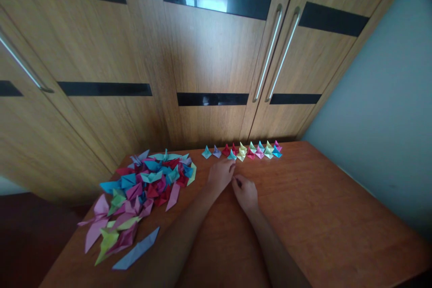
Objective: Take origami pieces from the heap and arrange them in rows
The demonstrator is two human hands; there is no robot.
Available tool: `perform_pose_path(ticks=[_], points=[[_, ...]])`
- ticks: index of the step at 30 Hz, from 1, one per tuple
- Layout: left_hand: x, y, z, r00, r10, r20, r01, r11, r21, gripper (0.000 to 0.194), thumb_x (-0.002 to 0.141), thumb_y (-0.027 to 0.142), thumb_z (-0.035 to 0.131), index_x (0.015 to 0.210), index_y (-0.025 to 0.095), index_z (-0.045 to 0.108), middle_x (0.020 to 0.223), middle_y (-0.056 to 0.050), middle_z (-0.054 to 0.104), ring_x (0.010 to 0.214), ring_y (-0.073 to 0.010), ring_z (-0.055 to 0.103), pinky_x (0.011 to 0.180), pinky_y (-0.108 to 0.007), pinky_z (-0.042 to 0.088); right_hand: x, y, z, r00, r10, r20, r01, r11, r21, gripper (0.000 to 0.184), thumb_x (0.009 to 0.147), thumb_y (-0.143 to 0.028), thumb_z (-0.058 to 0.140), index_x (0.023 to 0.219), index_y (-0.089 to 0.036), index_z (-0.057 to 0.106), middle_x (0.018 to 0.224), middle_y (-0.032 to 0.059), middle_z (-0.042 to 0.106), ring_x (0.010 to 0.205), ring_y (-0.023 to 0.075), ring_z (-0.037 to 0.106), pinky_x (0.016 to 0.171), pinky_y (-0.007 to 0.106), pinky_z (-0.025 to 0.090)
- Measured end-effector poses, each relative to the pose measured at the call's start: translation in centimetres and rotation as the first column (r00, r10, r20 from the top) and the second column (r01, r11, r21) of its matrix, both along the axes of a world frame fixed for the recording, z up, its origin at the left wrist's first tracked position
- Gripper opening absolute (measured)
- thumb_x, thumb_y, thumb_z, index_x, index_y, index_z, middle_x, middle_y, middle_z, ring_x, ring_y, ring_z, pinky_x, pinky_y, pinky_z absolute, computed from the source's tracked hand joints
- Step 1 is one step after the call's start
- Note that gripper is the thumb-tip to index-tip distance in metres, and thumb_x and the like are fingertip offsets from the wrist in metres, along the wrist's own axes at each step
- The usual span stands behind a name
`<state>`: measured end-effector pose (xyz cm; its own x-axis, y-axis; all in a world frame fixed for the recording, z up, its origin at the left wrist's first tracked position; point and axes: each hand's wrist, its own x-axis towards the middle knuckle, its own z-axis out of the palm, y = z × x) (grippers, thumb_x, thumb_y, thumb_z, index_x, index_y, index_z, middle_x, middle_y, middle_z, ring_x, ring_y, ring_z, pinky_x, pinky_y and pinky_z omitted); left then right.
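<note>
My left hand is closed, its fingertips at the base of a small light-blue folded-paper piece. That piece stands with its points up, just in front of a red one. Close beside it, on the near right, my right hand rests over the table with curled fingers; nothing shows in them. Small pointed paper pieces in several colours form a row along the back, partly doubled, including a yellow one right of the light-blue piece and a purple one to its left.
A heap of colourful folded paper covers the table's left side, with a pale blue folded strip near the front. Behind the brown table rises a wooden wardrobe with metal handles. A pale wall borders the right.
</note>
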<state>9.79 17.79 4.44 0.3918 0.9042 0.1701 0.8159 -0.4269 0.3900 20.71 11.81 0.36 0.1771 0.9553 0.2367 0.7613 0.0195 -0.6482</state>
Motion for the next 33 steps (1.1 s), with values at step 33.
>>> perform_pose_path(ticks=[33], points=[[-20.4,-10.7,1.7,0.892,0.354,-0.282,-0.366,0.931,0.009,0.024,0.089,0.022,0.035,0.089,0.023,0.060,0.094,-0.005,0.065,0.080,-0.0193,0.063,0.069,-0.027,0.044,-1.1,-1.2,-0.1,0.962,0.264,-0.069,-0.263,0.964,0.022,0.026,0.084,-0.029,0.042,0.081,-0.022,0.068,0.084,0.0036,0.069,0.076,0.0190,0.062,0.073,0.029,0.045]])
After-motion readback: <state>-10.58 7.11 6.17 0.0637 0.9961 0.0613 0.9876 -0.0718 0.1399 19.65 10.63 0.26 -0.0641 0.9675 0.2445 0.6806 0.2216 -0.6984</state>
